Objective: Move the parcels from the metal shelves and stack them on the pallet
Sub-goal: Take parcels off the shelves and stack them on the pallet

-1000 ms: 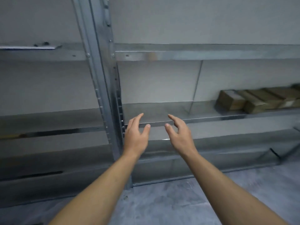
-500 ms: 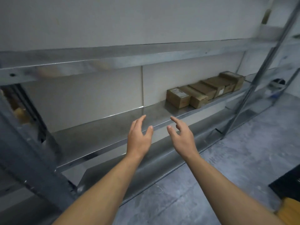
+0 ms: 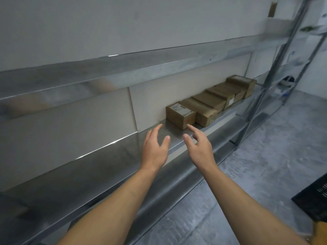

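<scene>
A row of several brown cardboard parcels lies on the middle metal shelf [image 3: 106,167] against the wall. The nearest parcel [image 3: 179,114] carries a white and yellow label; the farthest one [image 3: 241,84] sits by the upright post. My left hand [image 3: 155,147] and my right hand [image 3: 199,146] reach forward side by side over the shelf's front edge, fingers spread and holding nothing. My right fingertips are just short of the nearest parcel without touching it.
An upper shelf [image 3: 159,68] overhangs the parcels. Metal upright posts [image 3: 276,68] stand at the right. Grey concrete floor [image 3: 265,165] spreads to the right. A black pallet or crate corner [image 3: 315,197] shows at the right edge, with something orange-brown [image 3: 320,232] below it.
The view has swung right and moved closer along the shelf. The parcels now sit larger and nearer, and both empty hands have come close to the nearest parcel.
</scene>
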